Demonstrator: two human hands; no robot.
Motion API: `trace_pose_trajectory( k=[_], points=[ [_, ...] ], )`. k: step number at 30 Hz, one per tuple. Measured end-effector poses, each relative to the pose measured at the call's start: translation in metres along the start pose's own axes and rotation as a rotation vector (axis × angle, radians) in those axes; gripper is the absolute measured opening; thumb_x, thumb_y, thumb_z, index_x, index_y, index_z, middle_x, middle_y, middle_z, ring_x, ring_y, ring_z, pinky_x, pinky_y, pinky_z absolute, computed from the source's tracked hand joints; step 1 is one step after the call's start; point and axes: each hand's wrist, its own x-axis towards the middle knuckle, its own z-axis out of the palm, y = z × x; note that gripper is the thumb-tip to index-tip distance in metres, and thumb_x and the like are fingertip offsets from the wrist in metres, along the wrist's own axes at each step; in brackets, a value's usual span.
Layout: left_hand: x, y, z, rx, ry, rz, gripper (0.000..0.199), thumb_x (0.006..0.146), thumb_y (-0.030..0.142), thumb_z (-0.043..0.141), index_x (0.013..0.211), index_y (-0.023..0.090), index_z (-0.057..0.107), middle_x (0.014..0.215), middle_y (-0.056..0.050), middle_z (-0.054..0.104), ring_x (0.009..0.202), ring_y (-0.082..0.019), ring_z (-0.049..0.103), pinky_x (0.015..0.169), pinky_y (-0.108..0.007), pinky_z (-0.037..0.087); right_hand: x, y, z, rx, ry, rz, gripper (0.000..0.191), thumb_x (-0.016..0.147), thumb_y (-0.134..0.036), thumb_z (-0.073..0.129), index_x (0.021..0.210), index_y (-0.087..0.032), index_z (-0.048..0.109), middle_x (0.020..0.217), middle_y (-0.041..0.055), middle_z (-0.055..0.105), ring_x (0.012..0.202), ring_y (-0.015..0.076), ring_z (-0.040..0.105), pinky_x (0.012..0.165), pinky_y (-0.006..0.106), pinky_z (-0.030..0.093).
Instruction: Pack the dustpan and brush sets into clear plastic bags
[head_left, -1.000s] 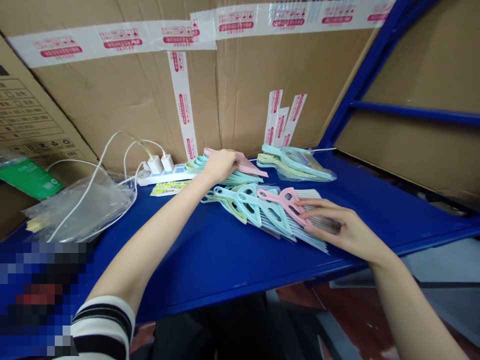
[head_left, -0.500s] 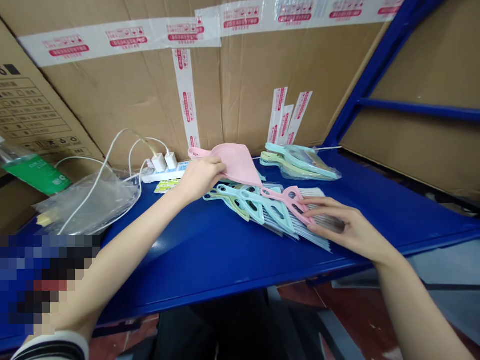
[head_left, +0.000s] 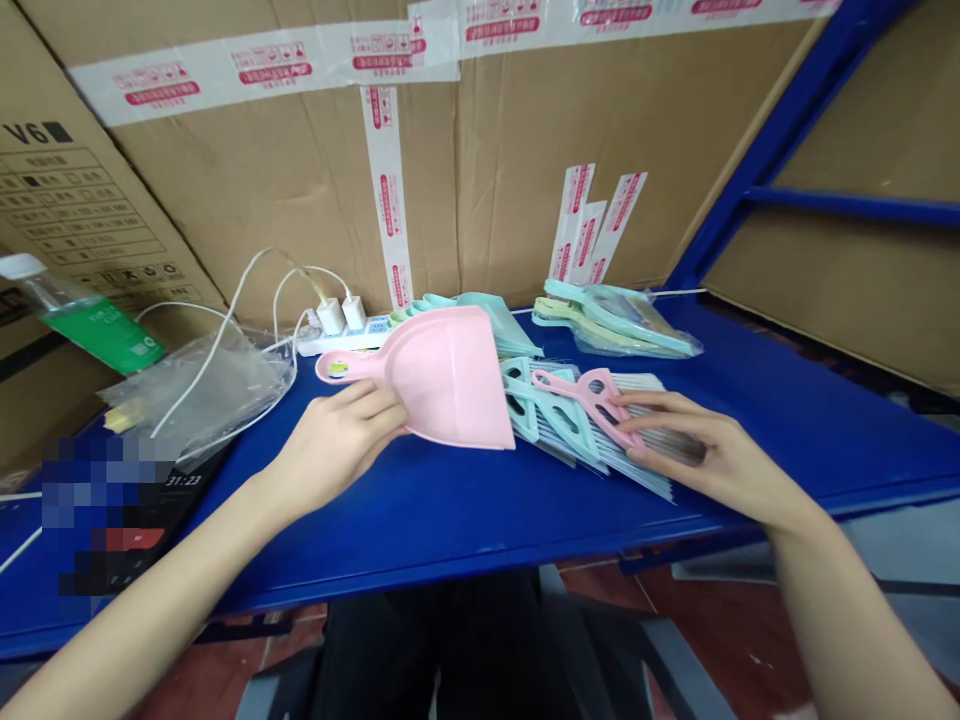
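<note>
My left hand [head_left: 349, 430] grips a pink dustpan [head_left: 454, 380] near the base of its handle, holding it above the table with its flat edge to the right. My right hand [head_left: 694, 440] has its thumb and fingers around the head of a pink hand brush [head_left: 585, 392], at the top of a pile of brushes. Under it lie mint-green brushes [head_left: 566, 420] with pale bristles. Behind the pink dustpan rests a stack of mint and light-green dustpans [head_left: 499, 318], partly hidden by it.
Bagged dustpan sets [head_left: 615, 318] lie at the back right. A power strip [head_left: 352, 338] with chargers and white cables stands against the cardboard. To the left are clear plastic bags [head_left: 217, 390], a green-labelled bottle [head_left: 105, 330] and a dark screen device [head_left: 169, 510]. A blue metal frame [head_left: 795, 140] rises at right.
My left hand has drawn the pink dustpan toward me and leftward, off the stack, uncovering the mint dustpans behind. My right hand stays at the pink brush. The view has shifted slightly.
</note>
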Motion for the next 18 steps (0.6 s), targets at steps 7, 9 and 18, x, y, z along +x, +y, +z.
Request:
trace_pose_trajectory(
  k=[7,9,18],
  points=[
    [-0.065,0.004,0.008,-0.203,0.016,-0.082,0.034,0.102,0.025,0.037,0.094,0.023,0.071,0.089,-0.001,0.075,0.081,-0.015,0.066,0.071,-0.025,0.053,0.001,-0.001,0.002,-0.039,-0.008,-0.036,0.036,0.078,-0.061,0.068,0.087,-0.027,0.077,0.113,0.0132,0.071,0.113,0.0341,0.065,0.095,0.049,0.055],
    [-0.081,0.005,0.010,-0.261,-0.021,-0.123,0.034,0.102,0.026,0.039,0.097,0.024,0.072,0.092,-0.002,0.075,0.086,-0.016,0.067,0.074,-0.025,0.054,0.001,-0.001,0.002,-0.040,0.010,-0.056,0.034,0.079,-0.060,0.066,0.085,-0.027,0.077,0.110,0.0130,0.072,0.110,0.0329,0.067,0.093,0.048,0.056],
    [-0.106,0.003,-0.003,-0.390,-0.075,-0.197,0.034,0.102,0.030,0.040,0.093,0.022,0.072,0.092,-0.002,0.076,0.087,-0.015,0.071,0.078,-0.023,0.058,0.001,0.007,0.002,-0.123,0.098,-0.202,0.027,0.084,-0.053,0.065,0.088,-0.029,0.076,0.107,0.0108,0.074,0.107,0.0309,0.068,0.089,0.049,0.058]
  ],
)
